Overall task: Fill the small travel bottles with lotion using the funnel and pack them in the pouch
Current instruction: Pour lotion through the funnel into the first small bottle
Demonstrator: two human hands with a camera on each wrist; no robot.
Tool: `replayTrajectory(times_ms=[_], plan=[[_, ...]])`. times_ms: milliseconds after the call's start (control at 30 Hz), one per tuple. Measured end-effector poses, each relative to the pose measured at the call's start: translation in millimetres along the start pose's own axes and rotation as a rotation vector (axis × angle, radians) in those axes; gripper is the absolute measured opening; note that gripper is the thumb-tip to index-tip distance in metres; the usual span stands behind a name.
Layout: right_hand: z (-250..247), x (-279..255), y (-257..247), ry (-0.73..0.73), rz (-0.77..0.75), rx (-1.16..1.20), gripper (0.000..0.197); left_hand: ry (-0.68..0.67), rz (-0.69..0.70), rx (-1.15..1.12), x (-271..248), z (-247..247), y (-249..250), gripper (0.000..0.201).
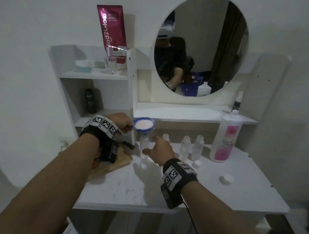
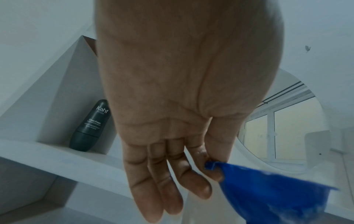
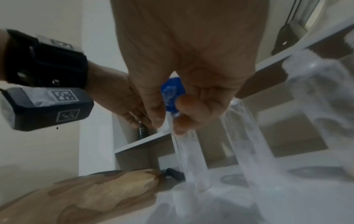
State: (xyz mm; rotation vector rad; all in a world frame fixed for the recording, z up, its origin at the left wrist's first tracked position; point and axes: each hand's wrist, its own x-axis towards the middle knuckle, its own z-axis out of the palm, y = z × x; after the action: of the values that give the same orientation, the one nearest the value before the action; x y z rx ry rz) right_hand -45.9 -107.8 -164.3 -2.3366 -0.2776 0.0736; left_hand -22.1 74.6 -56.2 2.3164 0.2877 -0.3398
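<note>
A blue funnel (image 1: 143, 125), full of white lotion, sits with its spout in the neck of a small clear travel bottle (image 1: 144, 150) standing on the white table. My left hand (image 1: 128, 126) pinches the funnel's side tab between thumb and forefinger; in the left wrist view the left hand (image 2: 212, 168) shows the other fingers straight beside the funnel (image 2: 268, 194). My right hand (image 1: 150, 144) grips the bottle near its neck, thumb on the left. The right wrist view has the right hand (image 3: 168, 119) curled round the bottle (image 3: 189, 159) under the funnel (image 3: 172, 94). A tan patterned pouch (image 1: 115, 162) lies left of the bottle.
Three more clear small bottles (image 1: 185, 147) stand in a row right of my right hand. A big pink-labelled lotion bottle (image 1: 225, 137) stands farther right. Loose white caps (image 1: 226, 179) lie on the table. Shelves with a dark roll-on (image 2: 90, 125) rise at the left, with a round mirror (image 1: 200, 47) behind.
</note>
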Motion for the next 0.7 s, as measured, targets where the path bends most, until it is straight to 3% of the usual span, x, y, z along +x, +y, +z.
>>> replayTrajectory(times_ms=[400, 700], plan=[[28.5, 28.0, -8.5, 0.007, 0.154, 0.171, 0.065, -0.106, 0.057, -0.131, 13.0, -5.6, -13.1, 0.021], [28.8, 35.3, -5.6, 0.025, 0.135, 0.05, 0.056, -0.144, 0.083, -0.303, 17.8, -4.2, -20.9, 0.019]])
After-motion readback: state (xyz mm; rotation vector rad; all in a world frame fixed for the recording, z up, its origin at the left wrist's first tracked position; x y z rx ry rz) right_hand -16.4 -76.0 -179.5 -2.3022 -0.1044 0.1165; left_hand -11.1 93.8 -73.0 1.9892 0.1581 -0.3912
